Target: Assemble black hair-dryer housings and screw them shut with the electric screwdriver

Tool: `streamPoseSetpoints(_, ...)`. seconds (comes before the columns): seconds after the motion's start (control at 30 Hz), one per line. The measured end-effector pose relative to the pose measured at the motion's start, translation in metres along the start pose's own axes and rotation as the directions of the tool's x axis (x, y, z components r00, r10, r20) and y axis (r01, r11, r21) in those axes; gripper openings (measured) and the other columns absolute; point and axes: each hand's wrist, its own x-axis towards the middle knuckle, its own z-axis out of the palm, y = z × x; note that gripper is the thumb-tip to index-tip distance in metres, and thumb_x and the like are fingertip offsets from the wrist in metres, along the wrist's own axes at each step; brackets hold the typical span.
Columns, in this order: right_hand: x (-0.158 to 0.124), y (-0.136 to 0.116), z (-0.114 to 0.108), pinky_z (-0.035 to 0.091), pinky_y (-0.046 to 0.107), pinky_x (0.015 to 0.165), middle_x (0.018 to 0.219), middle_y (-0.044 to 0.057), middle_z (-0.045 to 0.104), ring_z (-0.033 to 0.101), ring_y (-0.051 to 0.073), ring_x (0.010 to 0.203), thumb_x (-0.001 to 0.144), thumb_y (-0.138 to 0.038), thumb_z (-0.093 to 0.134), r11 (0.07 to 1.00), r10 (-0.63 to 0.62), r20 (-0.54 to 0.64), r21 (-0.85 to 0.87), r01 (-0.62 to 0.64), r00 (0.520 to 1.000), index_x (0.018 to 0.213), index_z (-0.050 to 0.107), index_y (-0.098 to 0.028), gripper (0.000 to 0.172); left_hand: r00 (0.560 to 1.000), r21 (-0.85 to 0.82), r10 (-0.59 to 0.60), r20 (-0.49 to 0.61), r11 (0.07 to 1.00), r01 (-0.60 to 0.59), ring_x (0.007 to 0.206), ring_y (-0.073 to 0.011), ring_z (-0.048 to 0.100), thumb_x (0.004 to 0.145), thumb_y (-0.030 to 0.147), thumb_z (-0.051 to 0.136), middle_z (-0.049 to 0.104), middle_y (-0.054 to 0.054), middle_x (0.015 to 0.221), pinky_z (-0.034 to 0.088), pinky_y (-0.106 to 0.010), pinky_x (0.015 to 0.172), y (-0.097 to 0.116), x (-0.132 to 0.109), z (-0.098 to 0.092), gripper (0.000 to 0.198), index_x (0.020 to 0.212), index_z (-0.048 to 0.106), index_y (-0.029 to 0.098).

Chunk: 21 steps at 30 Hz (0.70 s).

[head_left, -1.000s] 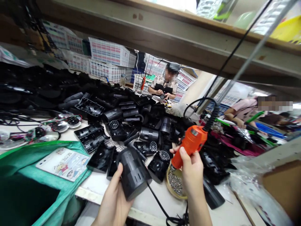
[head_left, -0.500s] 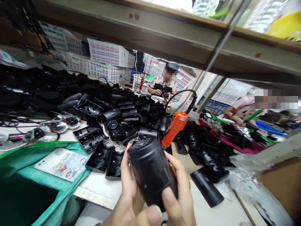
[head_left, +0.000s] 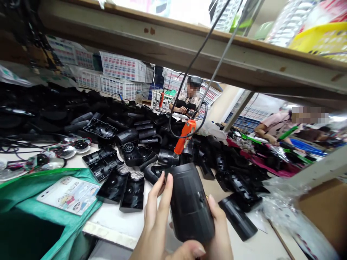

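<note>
A black cylindrical plastic housing is held between both hands above the table's front part. My left hand is closed along its left side, fingertips near the upper end and the thumb below. My right hand grips the right side, partly hidden by the housing. Just beyond the upper end hangs an orange electric screwdriver on a looped cord; no hand touches it. Two black shells with grey mesh ends, one of them a half shell, lie left of my hands. Another black cylinder rests to the right.
Heaped black plastic parts cover the table's back and left. A green bag with a printed card sits front left, near wired components. Overhead runs a shelf. Clear plastic and a cardboard box stand right. Two co-workers sit beyond.
The housing has been turned in my hands: its perforated end no longer shows and its side faces me. The screwdriver has swung left and away, its cord now looping in front of it.
</note>
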Motion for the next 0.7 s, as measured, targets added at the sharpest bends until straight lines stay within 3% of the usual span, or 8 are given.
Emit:
streamPoseSetpoints(0.1, -0.012, 0.008, 0.005, 0.051, 0.048, 0.1, 0.123, 0.011, 0.075, 0.068, 0.037, 0.118, 0.092, -0.074, 0.053, 0.985, -0.034, -0.105, -0.171, 0.016, 0.994, 0.13, 0.067, -0.022, 0.066, 0.999, -0.081, -0.044, 0.026, 0.996, 0.046, 0.151, -0.0407, 0.042, 0.081, 0.054, 0.079, 0.052, -0.004, 0.161, 0.044, -0.053, 0.119, -0.002, 0.004, -0.002, 0.083, 0.156, 0.048, 0.037)
streamPoseSetpoints(0.23, -0.021, 0.022, 0.006, 0.046, 0.049, 0.103, 0.146, 0.014, 0.058, 0.058, 0.037, 0.13, 0.094, -0.073, 0.052, 0.852, -0.379, -0.076, -0.417, 0.316, 0.922, 0.15, 0.047, -0.027, 0.072, 0.992, -0.286, -0.124, 0.03, 0.95, 0.128, 0.147, -0.0359, 0.048, 0.087, 0.059, 0.072, 0.062, -0.004, 0.151, 0.044, -0.051, 0.119, -0.008, 0.006, -0.002, 0.07, 0.15, 0.055, 0.031)
streamPoseSetpoints(0.33, -0.011, 0.029, -0.005, 0.051, 0.044, 0.096, 0.134, 0.01, 0.062, 0.064, 0.029, 0.12, 0.102, -0.055, 0.054, 0.707, -0.627, 0.079, -0.36, 0.608, 0.775, 0.141, 0.056, -0.032, 0.045, 0.977, -0.488, -0.198, 0.073, 0.847, 0.208, 0.141, -0.0387, 0.055, 0.076, 0.065, 0.082, 0.068, -0.011, 0.144, 0.046, -0.051, 0.117, -0.011, 0.004, 0.002, 0.085, 0.146, 0.057, 0.024)
streamPoseSetpoints(0.43, -0.001, 0.021, -0.015, 0.052, 0.035, 0.09, 0.103, 0.001, 0.065, 0.066, 0.021, 0.098, 0.104, -0.036, 0.058, 0.623, -0.716, 0.198, -0.248, 0.741, 0.669, 0.114, 0.07, -0.036, 0.015, 0.952, -0.597, -0.243, 0.184, 0.742, 0.305, 0.131, -0.0416, 0.064, 0.064, 0.067, 0.089, 0.072, -0.018, 0.135, 0.052, -0.052, 0.111, -0.013, 0.002, 0.006, 0.103, 0.147, 0.053, 0.02)
streamPoseSetpoints(0.5, -0.002, 0.007, -0.015, 0.051, 0.038, 0.09, 0.097, 0.002, 0.06, 0.063, 0.023, 0.096, 0.103, -0.052, 0.053, 0.693, -0.678, 0.132, -0.213, 0.689, 0.723, 0.105, 0.071, -0.031, 0.027, 0.943, -0.592, -0.238, 0.232, 0.735, 0.331, 0.126, -0.0411, 0.067, 0.064, 0.067, 0.089, 0.072, -0.019, 0.135, 0.054, -0.051, 0.108, -0.016, 0.001, 0.008, 0.103, 0.148, 0.051, 0.02)
streamPoseSetpoints(0.57, -0.008, -0.008, -0.012, 0.05, 0.038, 0.09, 0.1, 0.003, 0.06, 0.062, 0.025, 0.099, 0.101, -0.059, 0.051, 0.779, -0.608, 0.012, -0.182, 0.6, 0.794, 0.105, 0.07, -0.03, 0.034, 0.964, -0.479, -0.185, 0.193, 0.839, 0.257, 0.128, -0.0391, 0.067, 0.067, 0.064, 0.089, 0.069, -0.018, 0.14, 0.053, -0.049, 0.109, -0.02, -0.001, 0.009, 0.101, 0.149, 0.05, 0.022)
streamPoseSetpoints(0.63, -0.013, -0.018, -0.01, 0.051, 0.038, 0.09, 0.111, 0.005, 0.064, 0.063, 0.027, 0.104, 0.101, -0.056, 0.048, 0.848, -0.523, -0.064, -0.141, 0.511, 0.85, 0.114, 0.069, -0.031, 0.035, 0.992, -0.257, -0.044, 0.119, 0.964, 0.073, 0.133, -0.0341, 0.064, 0.08, 0.055, 0.083, 0.067, -0.012, 0.145, 0.049, -0.045, 0.114, -0.026, -0.003, 0.01, 0.083, 0.151, 0.05, 0.029)
streamPoseSetpoints(0.7, -0.016, -0.021, -0.012, 0.054, 0.043, 0.09, 0.117, 0.009, 0.069, 0.068, 0.03, 0.104, 0.102, -0.059, 0.04, 0.901, -0.429, -0.046, -0.099, 0.423, 0.902, 0.122, 0.068, -0.029, 0.045, 0.983, -0.053, 0.154, 0.103, 0.987, -0.149, 0.137, -0.027, 0.061, 0.096, 0.046, 0.068, 0.066, -0.005, 0.147, 0.046, -0.038, 0.116, -0.03, -0.005, 0.012, 0.06, 0.152, 0.048, 0.039)
